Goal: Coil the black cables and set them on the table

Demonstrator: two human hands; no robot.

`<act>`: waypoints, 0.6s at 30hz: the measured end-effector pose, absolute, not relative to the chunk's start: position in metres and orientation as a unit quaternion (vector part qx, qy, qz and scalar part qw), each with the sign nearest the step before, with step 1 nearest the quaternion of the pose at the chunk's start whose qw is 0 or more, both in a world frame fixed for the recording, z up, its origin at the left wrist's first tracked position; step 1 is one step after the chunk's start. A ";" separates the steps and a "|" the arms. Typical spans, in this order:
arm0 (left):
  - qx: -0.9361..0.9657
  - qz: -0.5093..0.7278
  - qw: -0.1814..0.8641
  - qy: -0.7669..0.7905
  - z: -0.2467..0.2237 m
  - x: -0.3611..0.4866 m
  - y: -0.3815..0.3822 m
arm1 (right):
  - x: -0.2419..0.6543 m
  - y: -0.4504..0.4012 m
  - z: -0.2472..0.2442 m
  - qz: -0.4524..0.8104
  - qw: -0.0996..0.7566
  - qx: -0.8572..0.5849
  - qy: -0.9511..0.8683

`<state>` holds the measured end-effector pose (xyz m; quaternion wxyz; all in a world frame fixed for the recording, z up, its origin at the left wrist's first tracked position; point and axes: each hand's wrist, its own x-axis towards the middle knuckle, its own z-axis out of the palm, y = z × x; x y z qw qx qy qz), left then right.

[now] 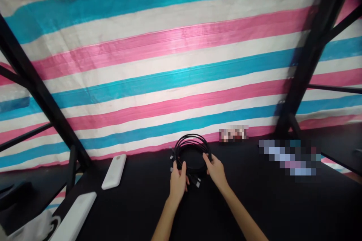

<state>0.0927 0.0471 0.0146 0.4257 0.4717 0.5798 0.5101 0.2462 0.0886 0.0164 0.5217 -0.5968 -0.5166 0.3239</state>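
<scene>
Between my two hands is a coiled black cable (pixel 193 136), its loops forming a ring just over the dark tabletop. My left hand (pixel 178 181) grips the lower left side of the coil, thumb on top. On the right side of the ring, my right hand (pixel 215 166) pinches the loops between thumb and fingers. Light-coloured metal plugs stick out from the cable, one cable plug (pixel 197 183) below the coil and others at its left edge. Where the fingers wrap under the loops is partly hidden.
A white power-bank-like slab (pixel 114 172) lies left on the black table (pixel 141 203), with a larger white slab (pixel 76 216) nearer. White charger-like things (pixel 35 228) sit lower left. Blurred-out items (pixel 288 158) lie right. Black frame posts (pixel 304 60) and a striped sheet (pixel 169 71) stand behind.
</scene>
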 end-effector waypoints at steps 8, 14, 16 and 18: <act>0.484 0.471 0.485 0.555 0.001 0.085 0.044 | 0.253 0.087 0.002 0.276 0.387 -0.666 -0.575; 0.480 0.486 0.364 0.633 0.003 0.064 0.042 | 0.258 0.082 0.007 0.274 0.332 -0.683 -0.591; 0.481 0.468 0.317 0.670 0.006 0.054 0.043 | 0.260 0.085 0.005 0.270 0.354 -0.678 -0.585; 0.482 0.436 0.275 0.708 0.010 0.044 0.044 | 0.261 0.088 0.004 0.259 0.381 -0.673 -0.578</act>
